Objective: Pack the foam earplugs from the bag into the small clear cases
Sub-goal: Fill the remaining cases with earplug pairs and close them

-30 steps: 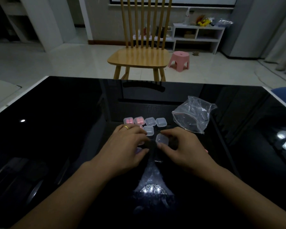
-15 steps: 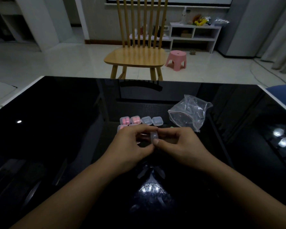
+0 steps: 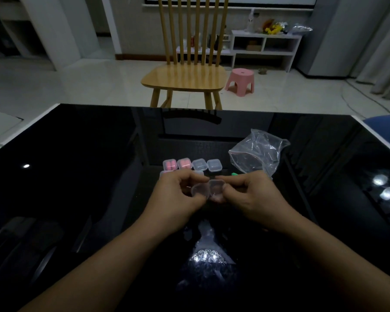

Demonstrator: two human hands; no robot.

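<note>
Both hands hold one small clear case point(image 3: 208, 189) above the black table, hinged open into two halves. My left hand point(image 3: 178, 199) pinches the left half and my right hand point(image 3: 252, 197) pinches the right half. Behind the hands a row of cases lies on the table: two with pink earplugs point(image 3: 177, 164) inside, then two clear ones point(image 3: 207, 165). More cases sit partly hidden behind my left hand. A crumpled clear plastic bag point(image 3: 257, 152) lies to the right. A green earplug point(image 3: 234, 174) peeks out just behind my right hand.
The glossy black table point(image 3: 77, 176) reflects ceiling lights. A wooden chair point(image 3: 187, 70) stands past its far edge, with a pink stool point(image 3: 240, 81) and a white shelf point(image 3: 263, 46) behind. Something blue point(image 3: 387, 129) sits at the right table edge.
A case was lifted from the table by both hands and has now been hinged open into two halves between them.
</note>
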